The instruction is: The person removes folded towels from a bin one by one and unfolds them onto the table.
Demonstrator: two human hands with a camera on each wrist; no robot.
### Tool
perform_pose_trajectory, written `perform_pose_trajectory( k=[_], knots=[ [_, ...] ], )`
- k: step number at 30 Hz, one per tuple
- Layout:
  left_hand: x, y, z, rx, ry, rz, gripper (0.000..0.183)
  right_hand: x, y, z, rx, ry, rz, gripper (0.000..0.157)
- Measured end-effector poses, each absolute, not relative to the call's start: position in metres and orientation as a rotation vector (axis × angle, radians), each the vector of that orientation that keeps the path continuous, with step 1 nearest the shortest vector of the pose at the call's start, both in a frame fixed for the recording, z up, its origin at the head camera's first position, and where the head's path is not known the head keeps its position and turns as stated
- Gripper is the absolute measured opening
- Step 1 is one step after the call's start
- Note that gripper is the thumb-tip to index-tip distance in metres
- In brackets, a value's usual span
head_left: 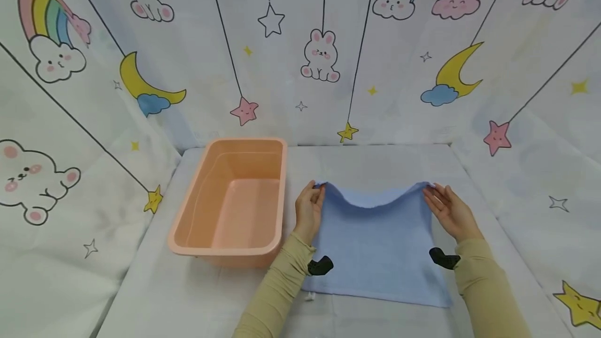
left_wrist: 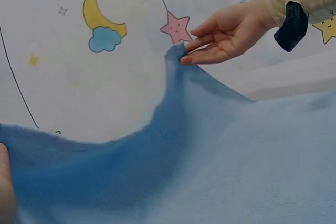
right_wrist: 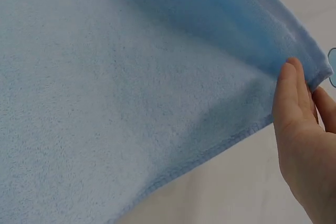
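Note:
A light blue towel (head_left: 375, 249) is spread on the white table, its far edge lifted and sagging between two hands. My left hand (head_left: 309, 212) pinches the far left corner. At the far right corner, my right hand (head_left: 452, 213) holds the cloth between thumb and fingers. The left wrist view shows the raised right corner of the towel (left_wrist: 178, 108) pinched by the right hand (left_wrist: 226, 34). Close up in the right wrist view, the right hand (right_wrist: 304, 135) grips the hemmed corner of the towel (right_wrist: 131, 77). The towel's near edge lies flat on the table.
A peach plastic basin (head_left: 277, 197) stands on the table (head_left: 141, 296) just left of the towel, near the left forearm. White cloth walls (head_left: 291, 77) printed with rabbits, stars and moons enclose the back and sides. A small white tag (head_left: 310, 296) sticks out at the towel's near edge.

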State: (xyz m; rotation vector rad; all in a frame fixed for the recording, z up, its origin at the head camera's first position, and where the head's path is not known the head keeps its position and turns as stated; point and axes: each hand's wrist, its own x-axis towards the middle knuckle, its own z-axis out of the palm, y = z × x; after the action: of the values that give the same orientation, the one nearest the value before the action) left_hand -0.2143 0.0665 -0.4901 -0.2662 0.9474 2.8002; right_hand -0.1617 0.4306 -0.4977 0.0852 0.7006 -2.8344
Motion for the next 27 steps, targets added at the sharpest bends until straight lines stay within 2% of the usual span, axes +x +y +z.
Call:
perform_pose_trajectory(
  k=[6,13,17,18,21,24,25,27],
  knots=[
    [-0.228,0.072,-0.500,-0.289,1.060,2.798,0.056,-0.174,0.431,-0.498,0.280,0.801,-2.806,0.029],
    [-0.242,0.074,-0.516,-0.331,1.013,2.787,0.059,-0.186,0.426,-0.503,0.461,0.926,-2.752,0.039],
    [-0.249,0.074,-0.527,-0.355,0.944,2.782,0.060,-0.192,0.420,-0.507,0.531,0.955,-2.750,0.029],
    [-0.250,0.074,-0.529,-0.359,0.934,2.778,0.060,-0.203,0.437,-0.533,0.486,0.934,-2.765,0.028],
    [-0.253,0.074,-0.533,-0.353,0.921,2.766,0.060,-0.208,0.433,-0.539,0.544,0.945,-2.768,0.023],
    [-0.255,0.075,-0.536,-0.370,0.900,2.751,0.061,-0.211,0.429,-0.544,0.571,1.065,-2.720,0.041],
    [-0.256,0.075,-0.536,-0.370,0.906,2.740,0.061,-0.202,0.409,-0.521,0.633,1.147,-2.670,0.048],
    [-0.256,0.075,-0.537,-0.364,0.929,2.715,0.062,-0.203,0.404,-0.522,0.634,1.258,-2.603,0.061]
  ],
)
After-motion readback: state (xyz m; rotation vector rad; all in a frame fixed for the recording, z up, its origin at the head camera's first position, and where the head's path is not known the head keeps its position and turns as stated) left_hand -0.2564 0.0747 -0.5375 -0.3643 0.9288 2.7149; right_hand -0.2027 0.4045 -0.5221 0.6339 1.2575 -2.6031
